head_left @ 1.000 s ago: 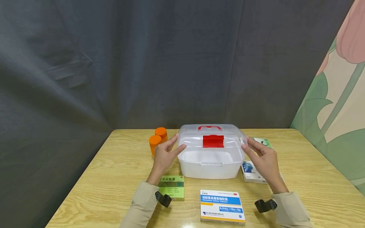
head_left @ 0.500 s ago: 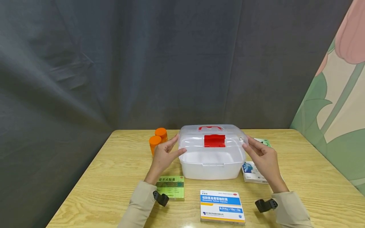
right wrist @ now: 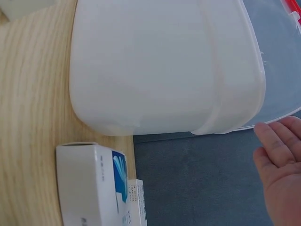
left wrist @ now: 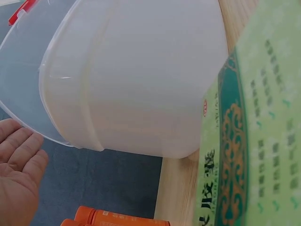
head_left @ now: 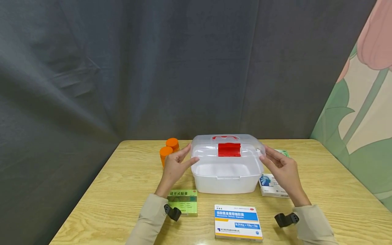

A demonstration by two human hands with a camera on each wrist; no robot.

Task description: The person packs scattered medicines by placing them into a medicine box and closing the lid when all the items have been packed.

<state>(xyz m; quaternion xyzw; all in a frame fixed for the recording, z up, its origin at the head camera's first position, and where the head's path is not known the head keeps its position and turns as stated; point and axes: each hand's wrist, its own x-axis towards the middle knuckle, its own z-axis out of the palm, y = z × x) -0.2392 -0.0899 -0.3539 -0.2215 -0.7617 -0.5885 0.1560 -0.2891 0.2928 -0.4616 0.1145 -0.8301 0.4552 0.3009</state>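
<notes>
A storage box with a white base (head_left: 225, 184) stands on the table, its clear lid (head_left: 245, 139) raised above the front rim. On the lid are a red latch (head_left: 229, 149) and a red handle. My left hand (head_left: 175, 169) touches the lid's left edge with extended fingers, its thumb pointing inward in front. At the right edge, my right hand (head_left: 284, 170) does the same, fingertips (right wrist: 265, 134) right at the rim. Nearest below the left hand lies a green medicine box (head_left: 184, 204). A white medicine box (head_left: 271, 186) with a blue picture is partly behind the right hand.
Two orange bottles (head_left: 165, 153) stand beyond the left hand. A white, blue and yellow medicine box (head_left: 238, 223) lies in front of the storage box. Another green-and-white box (head_left: 283, 152) shows behind the right hand. A dark curtain (head_left: 190, 68) hangs behind the table.
The lid's red latch has risen very slightly in view, while both hands stay at the lid's edges. My left forearm has shifted a little left, uncovering more of the green medicine box.
</notes>
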